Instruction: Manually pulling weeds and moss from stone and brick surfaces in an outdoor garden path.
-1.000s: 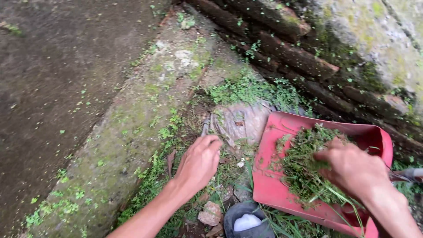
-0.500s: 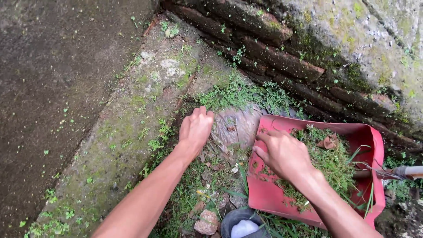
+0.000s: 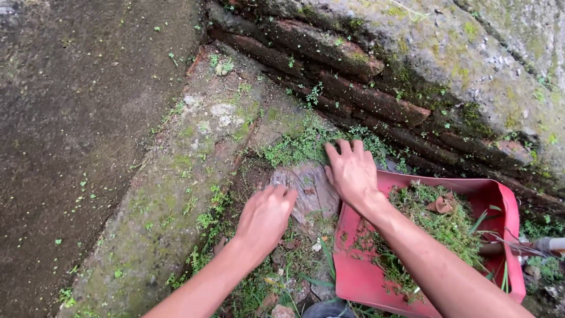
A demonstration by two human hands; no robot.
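My left hand (image 3: 266, 215) rests palm down on the ground, its fingertips touching the near edge of a dirty, crumpled plastic sheet (image 3: 310, 184). My right hand (image 3: 352, 169) lies spread with fingers apart over the sheet's far right edge and the small green weeds (image 3: 297, 143) growing there, holding nothing that I can see. My right forearm crosses over a red dustpan (image 3: 500, 197) filled with pulled weeds and grass (image 3: 448, 228).
A mossy old brick wall (image 3: 376, 76) runs behind the weeds. A mossy concrete strip (image 3: 188, 159) lies to the left, with dark wet pavement (image 3: 70, 106) beyond it. The dustpan's handle (image 3: 550, 244) sticks out right. A dark shoe toe (image 3: 329, 309) shows at the bottom edge.
My right hand left the dustpan and moved up-left onto the weeds by the plastic sheet. My left hand pulled back toward me from the weeds to the sheet's near edge.
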